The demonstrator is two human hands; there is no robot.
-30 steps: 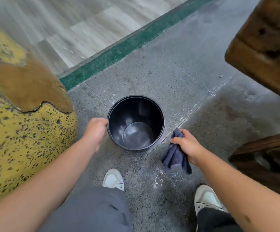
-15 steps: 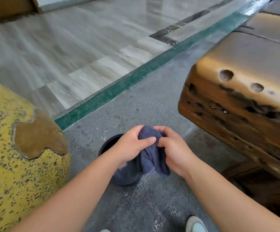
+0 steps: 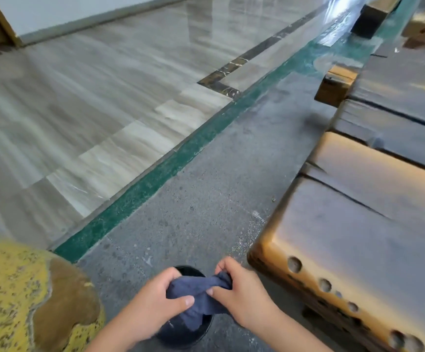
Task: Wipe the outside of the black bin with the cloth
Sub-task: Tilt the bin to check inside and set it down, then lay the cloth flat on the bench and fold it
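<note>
Cloth [image 3: 201, 292] held bunched between both hands, stretched side to side above open mouth of black bin [image 3: 181, 334]. Left hand [image 3: 155, 298] grip clamped on cloth's left end, thumb pressed over fabric; right hand [image 3: 242, 293] grip pinched on right end. Bin stood upright on grey floor [image 3: 206, 199], directly below hands, mostly hidden by them; outer wall glimpsed only at lower edge. Left hand judged slightly nearer bin's wall. Wooden bench [image 3: 358, 237] close at right.
</note>
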